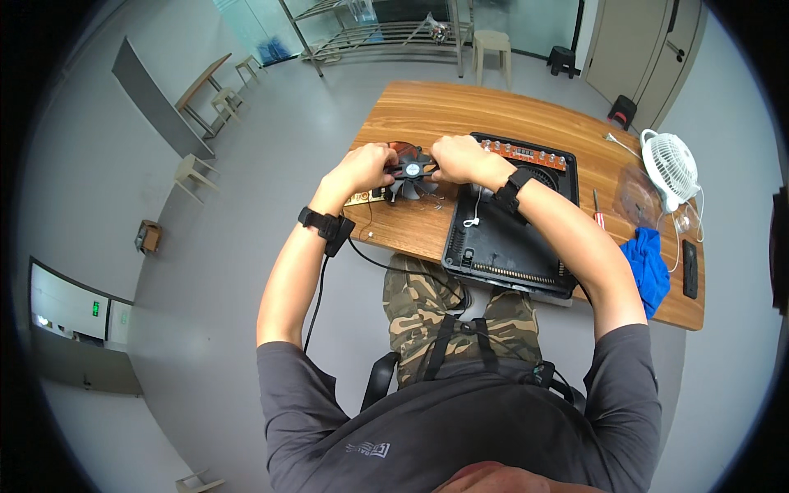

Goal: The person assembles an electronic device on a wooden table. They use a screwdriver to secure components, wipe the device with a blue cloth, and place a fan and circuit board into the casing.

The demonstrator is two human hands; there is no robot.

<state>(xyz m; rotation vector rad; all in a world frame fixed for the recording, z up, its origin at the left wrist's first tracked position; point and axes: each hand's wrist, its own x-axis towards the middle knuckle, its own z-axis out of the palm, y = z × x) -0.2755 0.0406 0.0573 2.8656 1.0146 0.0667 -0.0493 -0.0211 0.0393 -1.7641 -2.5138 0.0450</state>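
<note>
A black cooling fan point(413, 170) with a pale round hub label is held up at the table's far left part. My left hand point(367, 168) grips its left side with closed fingers. On its right side, my right hand point(462, 159) pinches the frame. Below and left of the fan, a yellowish circuit board point(362, 198) is partly hidden. Small loose metal bits, perhaps screws, lie beside the fan. Right of it rests an open black plastic housing point(505, 246), with an orange circuit board point(528, 154) along its far side and a white connector lead point(472, 221) inside.
On the right of the wooden table point(460, 103) are a screwdriver point(599, 218), a blue cloth point(647, 269), a white desk fan point(672, 168), a clear plastic piece point(637, 195) and a long black object point(689, 269). A black cable point(316, 304) hangs from my left wrist strap.
</note>
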